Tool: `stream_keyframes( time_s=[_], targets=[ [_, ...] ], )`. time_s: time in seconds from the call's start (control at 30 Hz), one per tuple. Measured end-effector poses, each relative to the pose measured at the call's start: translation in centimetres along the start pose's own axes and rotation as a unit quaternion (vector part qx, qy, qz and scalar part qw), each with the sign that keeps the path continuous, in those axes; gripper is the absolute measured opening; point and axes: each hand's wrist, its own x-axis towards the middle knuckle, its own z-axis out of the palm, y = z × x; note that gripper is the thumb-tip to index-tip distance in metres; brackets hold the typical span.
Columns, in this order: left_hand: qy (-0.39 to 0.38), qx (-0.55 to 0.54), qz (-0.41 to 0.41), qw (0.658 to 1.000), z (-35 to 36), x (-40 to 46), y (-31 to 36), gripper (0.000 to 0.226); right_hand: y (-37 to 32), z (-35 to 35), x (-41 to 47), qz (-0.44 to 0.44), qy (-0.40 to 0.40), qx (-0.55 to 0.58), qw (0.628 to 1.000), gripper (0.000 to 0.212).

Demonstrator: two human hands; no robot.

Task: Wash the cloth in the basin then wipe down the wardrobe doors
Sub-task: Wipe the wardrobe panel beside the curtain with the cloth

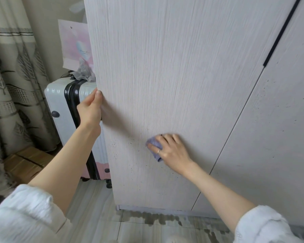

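White sleeves (23, 213) frame the near edge, cut off by the picture. Right hand (170, 149) presses flat, fingers spread, on a purple cloth (154, 144), mostly hidden beneath it, against the lower wardrobe door (156, 76). Left hand (90, 109) grips that door's left edge, fingertips hidden behind it. Further left, a pale suitcase (60, 109) stands partly concealed by the door.

Both forearms are bare from the wrists to near the elbows. The left sleeve (21, 213) is white, loose and rumpled, of a thin crinkled fabric bunched above the forearm. The right sleeve (263, 225) looks like the same white cloth, though it is blurred at the frame's edge. A thin silver ring (158, 151) circles one finger of the right hand (172, 151).
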Motion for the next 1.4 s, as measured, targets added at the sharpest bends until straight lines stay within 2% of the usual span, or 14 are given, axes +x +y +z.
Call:
stream_keyframes(
  time_s=[0.13,0.3,0.37,0.47,0.53,0.6,0.7,0.77,0.87,1.0,1.1,1.27,1.33,1.4],
  targets=[
    [-0.007,-0.003,0.003,1.000,0.0,-0.1,0.1,0.036,0.9,-1.6,1.7,-0.015,0.044,-0.013,0.999,0.038],
    [-0.032,0.003,-0.005,0.999,-0.4,0.1,0.1,0.038,2.1,-3.5,6.5,0.202,0.203,0.020,0.958,0.047],
    [-0.046,0.013,-0.008,0.999,-0.8,0.2,0.2,0.037,0.4,-1.9,5.9,0.180,0.187,0.032,0.965,0.050],
    [-0.057,0.018,-0.010,0.998,-1.2,0.4,0.4,0.035,-3.0,1.3,2.6,0.037,0.033,0.014,0.999,0.058],
    [-0.066,0.020,-0.007,0.998,-1.3,0.4,0.5,0.034,-3.7,1.5,1.8,0.004,-0.018,0.001,1.000,0.055],
    [-0.070,0.017,-0.005,0.997,-1.4,0.4,0.4,0.034,-3.0,0.5,3.4,0.020,0.041,0.024,0.999,0.049],
    [-0.069,0.012,0.000,0.998,-1.4,0.4,0.1,0.036,-0.7,-2.1,8.0,0.142,0.192,0.061,0.969,0.049],
    [-0.077,0.011,0.002,0.997,-1.5,0.5,0.0,0.035,0.0,-2.7,10.3,0.210,0.233,0.067,0.947,0.050],
    [-0.092,0.015,0.003,0.996,-1.7,0.5,-0.1,0.034,-2.4,-0.5,9.1,0.133,0.172,0.046,0.975,0.048],
    [-0.102,0.012,-0.018,0.995,-2.2,0.6,-0.6,0.035,-5.8,2.6,4.4,-0.018,-0.023,-0.012,1.000,0.051],
    [-0.121,0.025,-0.038,0.992,-3.0,0.5,-1.4,0.037,-4.4,1.0,6.0,-0.006,0.032,-0.006,0.999,0.044],
    [-0.129,0.021,-0.070,0.989,-3.6,0.7,-2.6,0.040,-2.6,-2.0,11.9,0.182,0.191,0.031,0.964,0.049],
    [-0.148,0.035,-0.081,0.985,-4.0,1.1,-3.2,0.043,-4.5,-0.1,11.7,0.146,0.176,0.022,0.973,0.044],
    [-0.166,0.051,-0.096,0.980,-4.6,1.2,-3.9,0.045,-6.7,2.6,9.4,0.025,0.094,-0.011,0.995,0.042]
  ],
)
